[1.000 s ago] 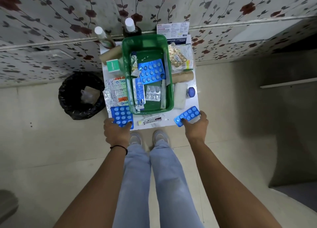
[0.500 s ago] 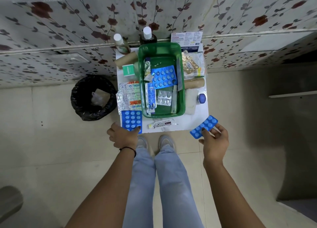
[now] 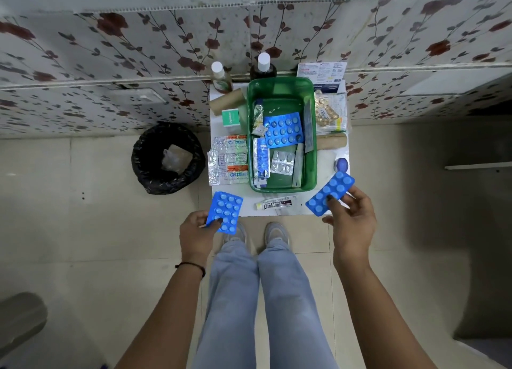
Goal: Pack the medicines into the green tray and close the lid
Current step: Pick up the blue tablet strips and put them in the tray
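The green tray (image 3: 279, 87) stands on a small white table (image 3: 304, 208) and holds several blister strips, among them a blue one (image 3: 284, 130). My left hand (image 3: 196, 234) holds a blue tablet strip (image 3: 225, 212) by its near end, lifted off the table's front left corner. My right hand (image 3: 350, 216) holds a second blue tablet strip (image 3: 329, 192) above the front right corner. An ointment tube (image 3: 277, 203) lies on the table in front of the tray. No lid is visible.
Silver and orange strips (image 3: 228, 159) lie left of the tray, a green box (image 3: 230, 117) and cardboard rolls beside it. Two bottles (image 3: 263, 65) stand against the flowered wall. A black bin (image 3: 167, 158) sits on the floor at left. My legs are below the table.
Both hands have lifted their blue strips off the table and drawn them back toward me; the right strip left the table edge first, the left one followed.
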